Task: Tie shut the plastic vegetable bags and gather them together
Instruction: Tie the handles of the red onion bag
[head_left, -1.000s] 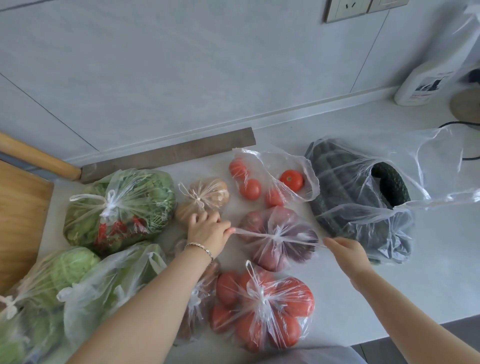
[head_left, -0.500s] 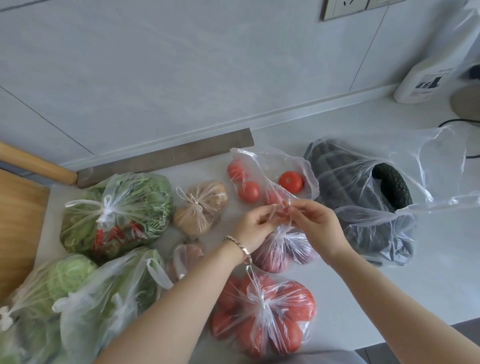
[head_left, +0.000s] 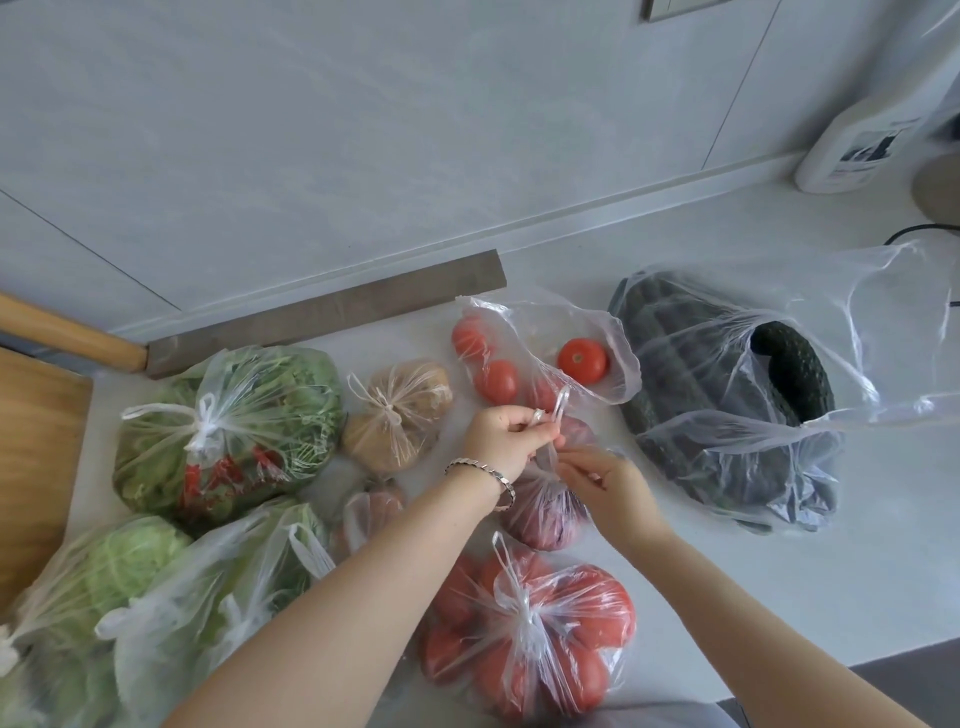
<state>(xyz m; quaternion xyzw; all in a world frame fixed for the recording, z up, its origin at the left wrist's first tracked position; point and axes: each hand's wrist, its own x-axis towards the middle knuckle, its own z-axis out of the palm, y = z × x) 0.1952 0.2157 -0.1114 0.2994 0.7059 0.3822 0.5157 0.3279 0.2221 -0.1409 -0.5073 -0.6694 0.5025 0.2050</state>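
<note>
Though both still pinch the purple-vegetable bag (head_left: 545, 519), the right hand (head_left: 610, 480) has dropped below the left hand (head_left: 501, 436).

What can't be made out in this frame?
Head view only.
Knot on the purple produce bag: covered by left hand and right hand pinching its handles; tied or not, unclear.
Small bag: mostly behind the left forearm.
Cabbage bag: cut off by the left edge.
White bottle label: too small to read.
</note>
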